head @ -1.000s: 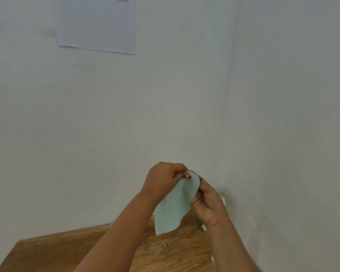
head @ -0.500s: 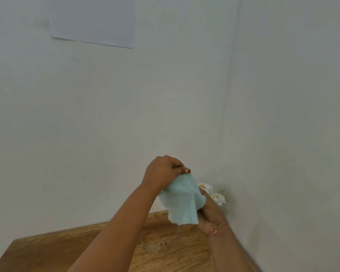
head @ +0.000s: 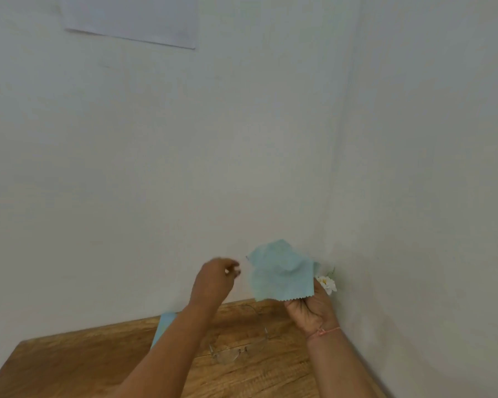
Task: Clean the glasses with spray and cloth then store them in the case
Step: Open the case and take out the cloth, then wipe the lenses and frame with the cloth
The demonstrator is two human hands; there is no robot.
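left hand (head: 216, 280) has let go of the cloth (head: 281, 271) since half a second ago and pulled off to the left, so a gap of wall (head: 156, 168) now shows between the two. its fingers are curled in with the tips drawn together against the thumb, and nothing shows between them, though the hand is blurred. the cloth has moved too: it no longer hangs from a pinch at the top but sits draped over the right hand (head: 311, 308), bunched up into a hump.

right hand holds the cloth alone. its palm faces the camera and its fingers go up inside the cloth, which covers them, so how tightly they close cannot be seen. the zigzag lower edge of the cloth lies across the top of the palm. one thin red thread (head: 327, 331) circles that wrist.

one pair of glasses (head: 236, 344) lies on the table (head: 69, 363), below and between the two forearms, touched by neither hand, arms unfolded.

counted: two hands, one cloth, one pair of glasses. one pale blue thing (head: 163, 326) lies on the table, partly hidden behind the left forearm; what it is cannot be told. white flowers (head: 327, 284) stand in the corner just beside the right hand. one sheet of paper (head: 133, 18) hangs on the wall.
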